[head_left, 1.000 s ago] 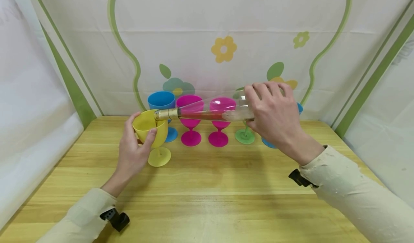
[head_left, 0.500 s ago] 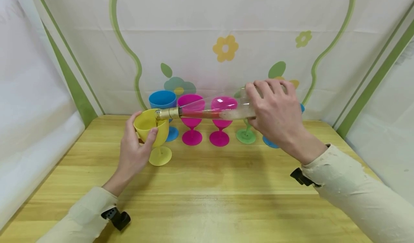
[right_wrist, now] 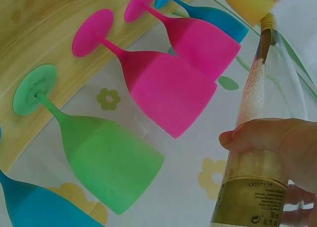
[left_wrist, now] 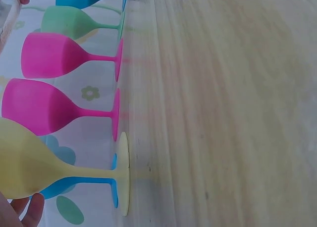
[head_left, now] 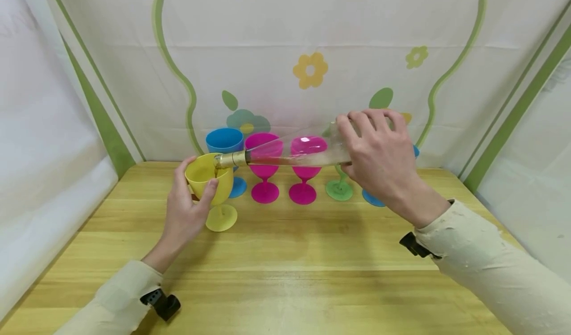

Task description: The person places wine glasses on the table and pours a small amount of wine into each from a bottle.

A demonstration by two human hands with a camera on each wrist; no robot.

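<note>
The left hand point(head_left: 185, 211) grips the yellow cup point(head_left: 209, 176) to steady it on the counter point(head_left: 285, 255) while the right hand point(head_left: 379, 159) clasps the bottle point(head_left: 290, 152), tipped so its neck feeds the cup.

Right hand point(right_wrist: 270, 142) around clear bottle point(right_wrist: 257, 138), neck seemingly at yellow goblet point(right_wrist: 247, 4).

Clear bottle point(head_left: 290, 152) tipped sideways, neck over upright yellow goblet point(head_left: 210, 177).

Five goblets point(head_left: 264, 164) stand in a row at the bench point(head_left: 285, 265) back edge — a sixth goblet point(head_left: 213, 186) stands before the row's left end, bottle point(head_left: 290, 152) neck over its rim.
</note>
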